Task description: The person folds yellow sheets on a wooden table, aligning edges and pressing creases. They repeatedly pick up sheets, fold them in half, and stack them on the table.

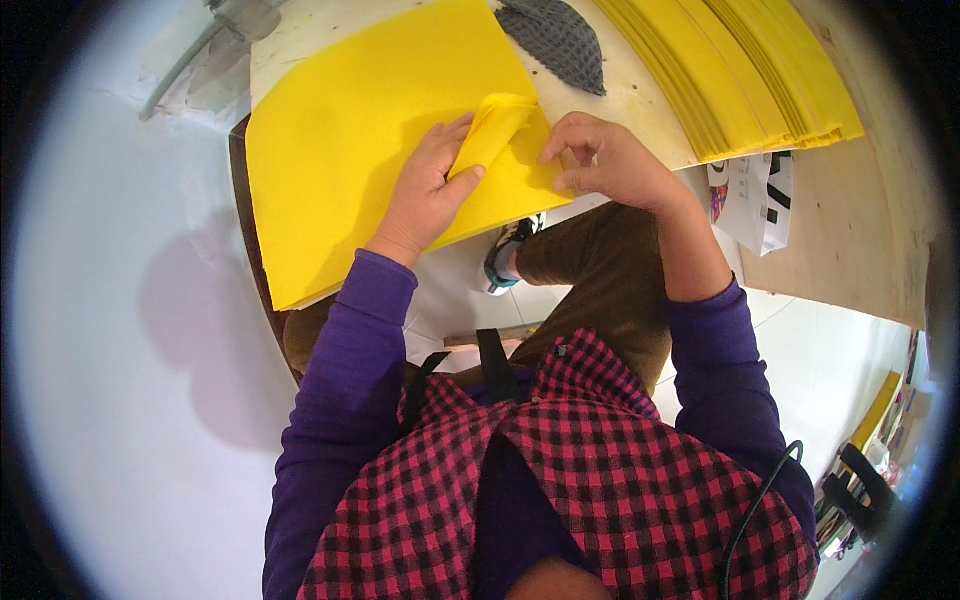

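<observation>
Yellow felt-like sheet (350, 150) lies flat on the desk (640, 110), filling the picture from 10 to 12 o'clock. Its near right corner is turned up and back over the sheet as a soft fold (497, 125), not yet pressed flat.

Left hand (428, 195): palm down on the sheet, fingers spread, thumb tucked under the raised flap, which it props up rather than pinches. Right hand (605, 160): fingers curled, fingertips pinching the sheet's edge just right of the fold.

Progress, as judged: one fold begun, crease unformed; the rest of the sheet is unfolded. A stack of like yellow sheets (740, 75) sits at 1 o'clock, edges fanned, seemingly unworked.

Surface: pale board desk, scuffed, with a bare wooden edge at 3 o'clock. A grey mesh-textured piece (560, 40) lies at 12 o'clock between sheet and stack. Printed paper (755, 200) hangs from under the stack.

Room: white glossy floor (120, 350) at 9 o'clock, carrying a shadow. Person is seated, in brown trousers, with one shoe (505, 255) visible below the desk edge. Dark clutter at 4 o'clock, too small to identify.
</observation>
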The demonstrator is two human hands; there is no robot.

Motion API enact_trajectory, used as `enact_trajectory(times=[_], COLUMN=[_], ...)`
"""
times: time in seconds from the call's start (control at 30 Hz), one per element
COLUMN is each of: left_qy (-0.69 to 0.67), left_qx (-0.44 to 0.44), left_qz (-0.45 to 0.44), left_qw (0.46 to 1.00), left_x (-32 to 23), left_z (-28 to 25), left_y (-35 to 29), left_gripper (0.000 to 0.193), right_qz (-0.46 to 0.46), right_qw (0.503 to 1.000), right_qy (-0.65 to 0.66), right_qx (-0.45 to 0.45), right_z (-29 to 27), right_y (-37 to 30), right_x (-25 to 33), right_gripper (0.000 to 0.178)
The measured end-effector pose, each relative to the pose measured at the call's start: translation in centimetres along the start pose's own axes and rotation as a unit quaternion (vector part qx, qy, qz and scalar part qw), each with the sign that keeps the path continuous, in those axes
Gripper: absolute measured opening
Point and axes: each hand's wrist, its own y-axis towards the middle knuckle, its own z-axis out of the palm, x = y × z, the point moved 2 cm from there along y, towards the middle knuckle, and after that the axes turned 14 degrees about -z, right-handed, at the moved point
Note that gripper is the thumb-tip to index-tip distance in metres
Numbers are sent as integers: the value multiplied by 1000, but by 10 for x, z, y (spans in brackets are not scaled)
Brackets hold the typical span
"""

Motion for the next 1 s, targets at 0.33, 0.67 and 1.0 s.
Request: enact_trajectory(times=[0.33, 0.67, 1.0], left_qy=[8, 3, 26], left_qx=[0, 11, -5], left_qz=[-2, 2, 8], left_qw=[1000, 1000, 1000], left_x=[-3, -2, -4], left_z=[-1, -1, -1], left_y=[0, 1, -1], left_gripper=[40, 39, 40], right_qz=[14, -38, 70], right_qw=[998, 990, 949], right_qy=[-56, -125, -242], right_qx=[19, 60, -192], right_z=[10, 3, -41], right_y=[0, 6, 34], right_x=[-5, 8, -45], right_gripper=[9, 15, 25])
